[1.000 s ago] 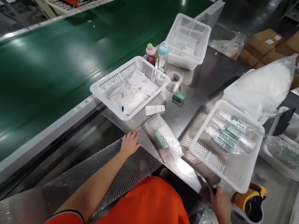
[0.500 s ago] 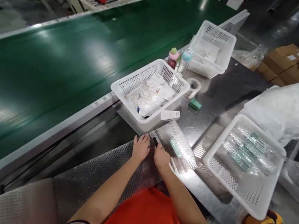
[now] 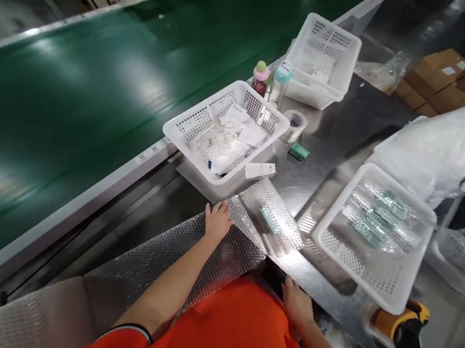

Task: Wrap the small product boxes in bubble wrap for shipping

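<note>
My left hand (image 3: 218, 222) lies flat, fingers spread, on a long sheet of bubble wrap (image 3: 172, 265) that hangs over the steel table's (image 3: 337, 132) front edge. Just right of that hand lies a bubble-wrapped roll (image 3: 280, 225) with a green item inside. My right hand (image 3: 297, 304) is low at the table's front edge, below the roll; its fingers are curled there and I cannot make out whether they hold anything. A white basket (image 3: 395, 290) to the right holds several wrapped green items.
A white basket (image 3: 187, 125) with papers and small bags stands beyond my left hand, a small white box (image 3: 260, 170) beside it. Two bottles (image 3: 261, 78), a tape roll (image 3: 293, 126), a green box (image 3: 298, 151), another basket (image 3: 323, 58). Green conveyor (image 3: 96, 80) left; yellow tape gun (image 3: 400, 330) right.
My right hand has drawn back from the bubble wrap beside my left hand to the table's front edge. My left hand stays on the sheet.
</note>
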Available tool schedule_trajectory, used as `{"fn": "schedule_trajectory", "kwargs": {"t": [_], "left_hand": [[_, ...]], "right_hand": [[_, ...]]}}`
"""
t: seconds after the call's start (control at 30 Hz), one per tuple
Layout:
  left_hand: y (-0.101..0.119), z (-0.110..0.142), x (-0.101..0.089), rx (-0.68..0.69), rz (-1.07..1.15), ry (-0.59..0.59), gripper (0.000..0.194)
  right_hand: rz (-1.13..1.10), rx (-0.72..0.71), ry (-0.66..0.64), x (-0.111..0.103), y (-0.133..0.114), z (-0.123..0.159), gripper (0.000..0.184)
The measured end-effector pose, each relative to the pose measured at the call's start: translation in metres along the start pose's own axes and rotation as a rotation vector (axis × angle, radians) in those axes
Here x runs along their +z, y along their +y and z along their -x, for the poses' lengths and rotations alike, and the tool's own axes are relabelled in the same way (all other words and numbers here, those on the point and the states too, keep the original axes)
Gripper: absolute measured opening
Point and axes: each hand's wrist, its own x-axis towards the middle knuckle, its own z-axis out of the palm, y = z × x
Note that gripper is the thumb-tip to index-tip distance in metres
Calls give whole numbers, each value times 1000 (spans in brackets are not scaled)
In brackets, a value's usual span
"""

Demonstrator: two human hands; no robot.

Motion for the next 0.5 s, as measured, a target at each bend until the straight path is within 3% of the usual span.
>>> {"fn": "schedule_trajectory", "kwargs": {"t": [0.13, 0.23, 0.3, 0.4, 0.47, 0.5], "left_hand": [[2, 5, 4, -17, -9, 40, 54], [0, 6, 6, -120, 64, 112, 60], [-5, 5, 5, -169, 105, 127, 57], [-25, 11, -5, -222, 129, 105, 39], [-45, 25, -14, -310, 136, 116, 30], [-54, 35, -19, -371, 136, 136, 28]], "right_hand": [[-84, 306, 142, 40, 112, 70, 30], [-232, 634, 366, 58, 146, 75, 38], [-294, 793, 488, 62, 141, 60, 43], [-292, 903, 602, 57, 113, 30, 59], [-282, 849, 678, 48, 88, 14, 67], [-276, 752, 717, 40, 75, 8, 66]]}}
